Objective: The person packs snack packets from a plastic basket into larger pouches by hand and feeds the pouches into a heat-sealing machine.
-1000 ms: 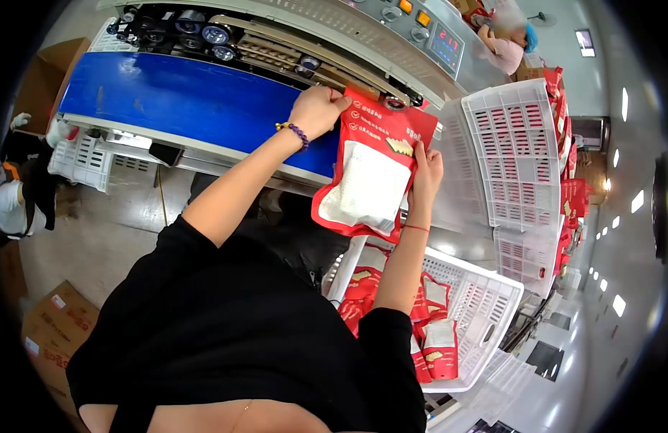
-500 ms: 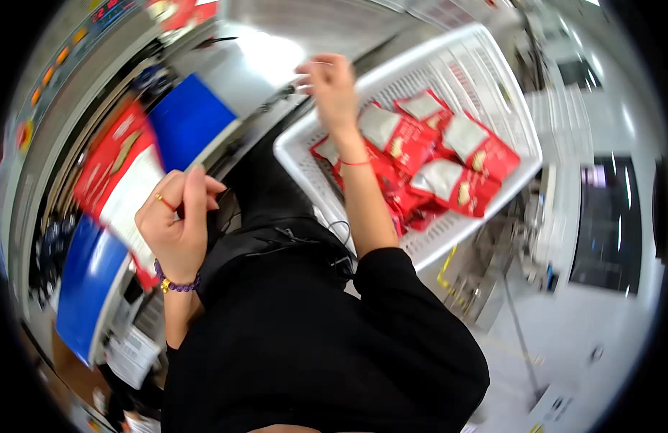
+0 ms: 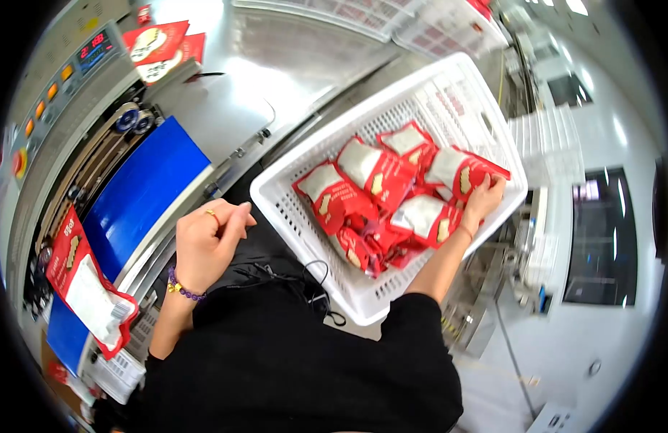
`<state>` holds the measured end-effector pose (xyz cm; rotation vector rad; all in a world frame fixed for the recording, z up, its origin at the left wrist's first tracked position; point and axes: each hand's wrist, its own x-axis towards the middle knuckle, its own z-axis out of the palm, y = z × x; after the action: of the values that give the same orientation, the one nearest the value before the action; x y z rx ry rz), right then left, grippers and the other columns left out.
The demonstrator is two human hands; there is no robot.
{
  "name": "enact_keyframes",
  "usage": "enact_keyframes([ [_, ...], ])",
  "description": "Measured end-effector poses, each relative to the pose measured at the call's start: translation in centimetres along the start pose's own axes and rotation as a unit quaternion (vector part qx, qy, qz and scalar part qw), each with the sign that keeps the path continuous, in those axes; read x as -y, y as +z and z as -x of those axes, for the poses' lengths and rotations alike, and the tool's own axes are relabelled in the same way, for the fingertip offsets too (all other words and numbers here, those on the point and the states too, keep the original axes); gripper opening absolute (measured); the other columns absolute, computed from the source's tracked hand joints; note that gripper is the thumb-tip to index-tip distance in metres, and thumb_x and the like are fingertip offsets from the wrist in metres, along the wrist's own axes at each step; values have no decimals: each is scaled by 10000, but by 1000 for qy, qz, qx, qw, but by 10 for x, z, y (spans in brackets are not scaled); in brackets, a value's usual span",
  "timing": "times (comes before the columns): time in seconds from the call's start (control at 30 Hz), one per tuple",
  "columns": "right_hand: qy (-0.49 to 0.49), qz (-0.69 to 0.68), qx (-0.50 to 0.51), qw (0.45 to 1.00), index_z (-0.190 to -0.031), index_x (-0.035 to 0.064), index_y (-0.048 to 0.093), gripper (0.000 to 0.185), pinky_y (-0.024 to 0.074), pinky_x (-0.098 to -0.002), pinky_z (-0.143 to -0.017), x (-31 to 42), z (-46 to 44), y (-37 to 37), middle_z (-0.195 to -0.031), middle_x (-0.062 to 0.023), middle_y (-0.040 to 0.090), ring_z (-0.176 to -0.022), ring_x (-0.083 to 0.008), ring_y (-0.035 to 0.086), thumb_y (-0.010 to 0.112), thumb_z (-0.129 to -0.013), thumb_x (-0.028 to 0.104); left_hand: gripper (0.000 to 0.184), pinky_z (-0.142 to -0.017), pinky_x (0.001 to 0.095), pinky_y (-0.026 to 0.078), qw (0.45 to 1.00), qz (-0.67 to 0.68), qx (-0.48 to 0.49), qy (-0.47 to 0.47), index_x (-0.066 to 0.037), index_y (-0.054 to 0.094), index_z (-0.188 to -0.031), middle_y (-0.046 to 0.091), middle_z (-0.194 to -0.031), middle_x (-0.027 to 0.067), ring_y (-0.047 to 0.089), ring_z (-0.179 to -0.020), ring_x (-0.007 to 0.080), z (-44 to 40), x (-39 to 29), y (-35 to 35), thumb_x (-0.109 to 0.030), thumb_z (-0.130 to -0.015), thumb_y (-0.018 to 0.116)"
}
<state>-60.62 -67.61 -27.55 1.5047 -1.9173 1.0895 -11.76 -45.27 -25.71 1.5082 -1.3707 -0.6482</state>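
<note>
My right hand reaches into the white plastic basket, its fingers closed on the right end of a red-and-white pouch. Several similar pouches lie heaped around it, among them one with a clear white panel just below. Over my lap, near the machine's edge, my left hand is curled closed with nothing visible in it. Farther left, another filled red-and-white pouch rides at the sealing machine, lying across the blue conveyor belt.
The machine's control panel with lit buttons stands at upper left. Flat red packets lie on the steel table. More white baskets stand at the back. A cable hangs by the near side of the basket.
My right hand has gone from above the basket's left rim to the pouch at its right side. The pouch on the belt has travelled down and left. My view has shifted.
</note>
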Motion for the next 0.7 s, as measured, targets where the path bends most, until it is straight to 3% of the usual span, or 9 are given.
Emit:
enact_keyframes([
  [0.13,-145,-121,51,981,-940,18,616,84,496,-313,-741,125,-15,-53,-859,-99,661,-779,-214,634,631,-890,82,66,-482,262,389,999,0,-39,16,-29,697,-887,613,-740,54,555,-574,120,0,1,-5,-77,-846,676],
  [0.2,-216,-178,115,953,-899,-1,623,48,497,-279,-673,182,-11,-97,-839,-90,658,-752,-168,629,643,-856,-1,236,-588,259,451,996,-22,-41,80,-40,677,-1034,625,-903,78,593,-721,144,-11,-2,-14,-71,-804,713],
  [0.3,-299,-295,241,875,-816,-29,622,101,482,-236,-569,227,11,-137,-833,-83,660,-751,-136,626,640,-783,-122,432,-778,258,451,987,-46,-83,132,-41,625,-1156,600,-1051,64,553,-866,161,-20,-9,-22,-32,-738,737],
  [0.37,-453,-404,300,736,-811,-42,625,149,516,-311,-677,266,35,-140,-845,-131,667,-781,-241,648,617,-716,-156,492,-853,270,437,979,102,-134,117,-22,596,-1183,591,-1065,46,548,-923,152,-23,-8,-23,-48,-721,765],
  [0.4,-429,-447,310,722,-819,-40,631,172,519,-340,-722,275,42,-143,-848,-138,672,-789,-273,650,616,-697,-161,492,-853,270,437,979,101,-133,118,-22,596,-1183,591,-1065,46,548,-923,152,-20,-4,-31,-48,-721,765],
  [0.47,-404,-516,325,682,-820,-11,663,197,531,-364,-718,310,77,-130,-852,-112,687,-824,-284,658,667,-638,-84,470,-856,261,431,982,184,50,3,-5,599,-1157,583,-1076,33,542,-964,126,-8,8,-53,-44,-722,771],
  [0.6,-289,-617,262,684,-1086,6,602,436,493,-352,-852,339,109,-102,-1074,-109,646,-1012,-260,610,741,-682,-84,278,-726,211,473,950,297,-33,-91,18,634,-1040,621,-958,16,585,-843,68,15,27,-65,-36,-793,750],
  [0.63,-221,-642,288,675,-1290,28,467,708,437,-363,-966,347,114,-101,-1270,-119,541,-1188,-250,519,821,-676,16,202,-717,218,471,929,356,-58,-87,14,636,-973,607,-939,4,575,-832,68,21,25,-67,-15,-803,741],
  [0.7,-50,-702,464,537,-1443,25,299,1075,374,-378,-1058,353,132,-98,-1406,-159,436,-1301,-258,434,909,-589,259,197,-716,219,473,935,338,-96,-45,11,632,-966,601,-933,0,572,-829,66,28,36,-66,-5,-801,739],
])
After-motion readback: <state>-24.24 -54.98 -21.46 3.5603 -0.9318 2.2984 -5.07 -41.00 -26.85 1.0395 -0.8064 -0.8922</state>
